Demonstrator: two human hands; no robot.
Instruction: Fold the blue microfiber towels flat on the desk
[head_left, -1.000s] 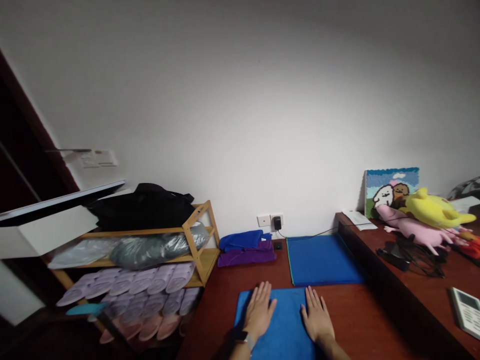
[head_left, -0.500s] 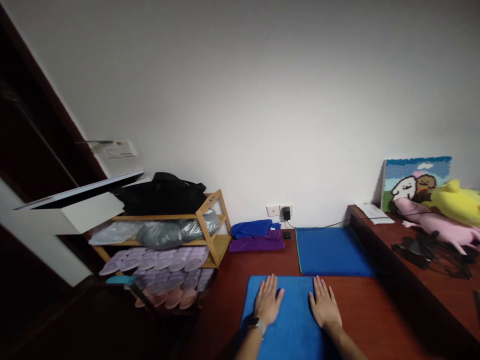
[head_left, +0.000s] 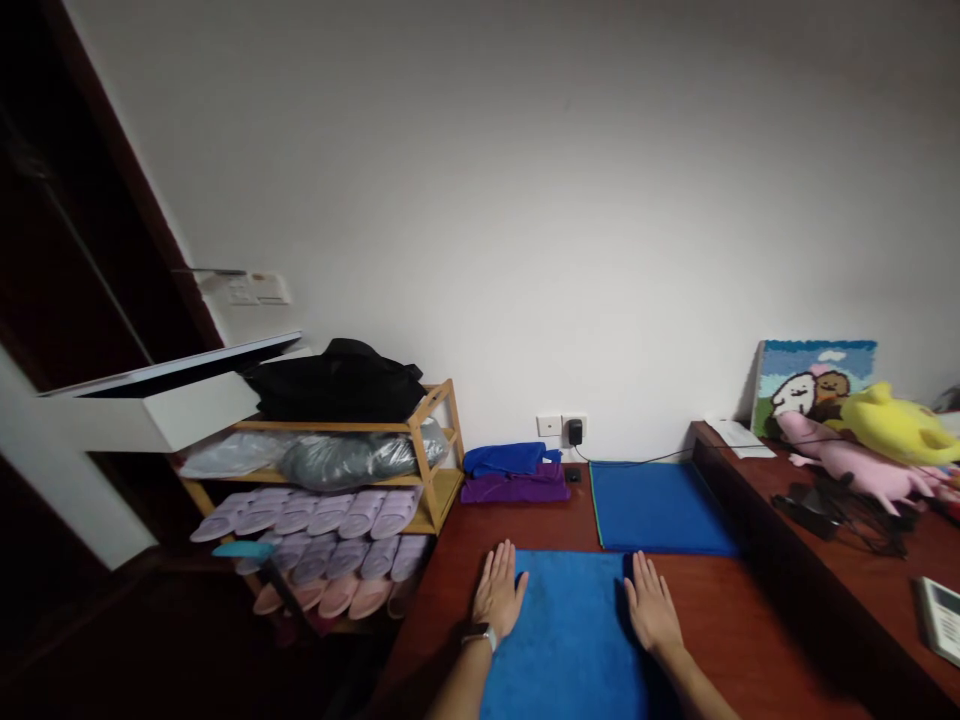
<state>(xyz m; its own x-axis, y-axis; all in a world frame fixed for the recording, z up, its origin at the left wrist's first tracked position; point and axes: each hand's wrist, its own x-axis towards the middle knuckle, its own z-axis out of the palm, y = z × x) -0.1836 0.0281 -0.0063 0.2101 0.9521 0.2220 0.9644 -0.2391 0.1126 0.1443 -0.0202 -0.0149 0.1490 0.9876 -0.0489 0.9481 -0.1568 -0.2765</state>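
A light blue towel [head_left: 574, 630] lies flat on the reddish-brown desk [head_left: 750, 620], its near end running out of the bottom of the view. My left hand [head_left: 499, 592], with a watch [head_left: 480, 633] on its wrist, rests at the towel's left edge with fingers stretched out. At the right edge, my right hand [head_left: 654, 605] lies with its fingers straight and the thumb a little apart. Neither hand grips anything. Just beyond the towel is a flat darker blue cloth [head_left: 664, 505] with a green left edge.
Folded blue cloth [head_left: 502, 459] and purple cloth [head_left: 517, 487] sit by the wall, beside a plugged-in black adapter [head_left: 575, 432]. A shoe rack [head_left: 427, 470] with slippers stands left. On the raised right ledge are a pink plush toy [head_left: 855, 468], a yellow plush toy [head_left: 892, 425] and cables [head_left: 862, 525].
My left hand has moved left, from on top of the towel to its left edge. My right hand stays near the right edge. The view has turned slightly.
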